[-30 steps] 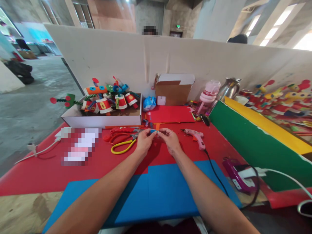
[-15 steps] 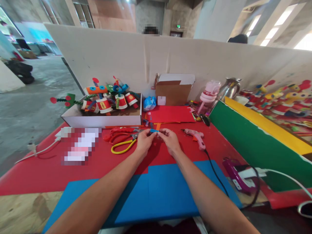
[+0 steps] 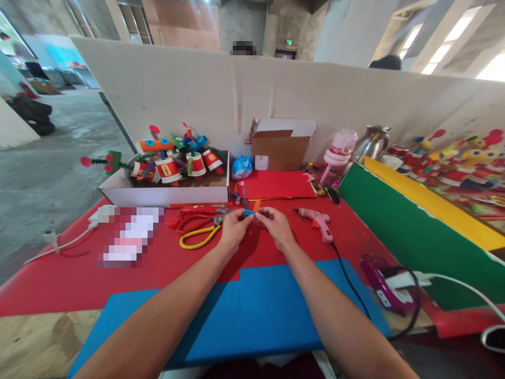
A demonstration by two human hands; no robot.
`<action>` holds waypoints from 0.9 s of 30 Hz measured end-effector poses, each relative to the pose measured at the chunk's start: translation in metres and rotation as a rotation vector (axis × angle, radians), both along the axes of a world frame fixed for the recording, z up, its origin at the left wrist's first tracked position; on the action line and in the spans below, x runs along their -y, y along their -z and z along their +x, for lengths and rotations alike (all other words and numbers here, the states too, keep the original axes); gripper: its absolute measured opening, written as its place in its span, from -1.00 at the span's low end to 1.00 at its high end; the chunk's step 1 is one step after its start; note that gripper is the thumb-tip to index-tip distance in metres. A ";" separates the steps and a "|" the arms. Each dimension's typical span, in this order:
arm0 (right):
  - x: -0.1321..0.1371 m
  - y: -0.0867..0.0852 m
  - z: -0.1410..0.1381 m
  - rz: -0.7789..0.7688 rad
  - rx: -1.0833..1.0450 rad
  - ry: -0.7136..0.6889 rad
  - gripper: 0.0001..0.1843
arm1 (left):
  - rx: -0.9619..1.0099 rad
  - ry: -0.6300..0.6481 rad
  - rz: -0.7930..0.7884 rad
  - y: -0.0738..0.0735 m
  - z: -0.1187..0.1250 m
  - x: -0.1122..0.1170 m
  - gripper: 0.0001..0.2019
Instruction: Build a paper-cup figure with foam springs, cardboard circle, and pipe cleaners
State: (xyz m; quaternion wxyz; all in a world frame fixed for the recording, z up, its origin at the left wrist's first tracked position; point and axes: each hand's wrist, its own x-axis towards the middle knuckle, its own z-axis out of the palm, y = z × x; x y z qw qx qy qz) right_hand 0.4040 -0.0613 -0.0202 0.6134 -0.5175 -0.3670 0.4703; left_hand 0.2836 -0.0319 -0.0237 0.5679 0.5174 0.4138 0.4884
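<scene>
Paper strip [image 3: 248,212], small and blue, is pinched between the fingertips of left hand [image 3: 235,227] and right hand [image 3: 276,227], left of the pink plastic glue gun [image 3: 322,222]; it looks light, easily creased, best held by its ends. A yellow-handled metal tool [image 3: 194,247] lies farther left.

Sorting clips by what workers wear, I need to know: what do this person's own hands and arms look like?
Both the left hand and the right hand are ungloved. The left forearm and right forearm are bare, with no sleeve, watch or bracelet showing. No ring or marking can be made out.
</scene>
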 end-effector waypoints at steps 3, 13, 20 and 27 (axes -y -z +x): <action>0.000 -0.001 0.000 0.007 0.019 0.000 -0.73 | 0.013 0.017 -0.010 0.001 0.000 0.000 -0.79; -0.001 0.003 -0.007 -0.003 -0.152 0.055 -0.65 | 0.196 0.057 -0.115 -0.003 0.002 0.001 -0.66; 0.002 -0.001 -0.007 0.000 -0.141 0.013 -0.66 | 0.159 0.033 -0.128 -0.004 0.001 0.000 -0.66; 0.002 -0.002 -0.002 -0.009 -0.114 0.007 -0.68 | 0.152 0.037 -0.129 -0.005 0.001 0.000 -0.66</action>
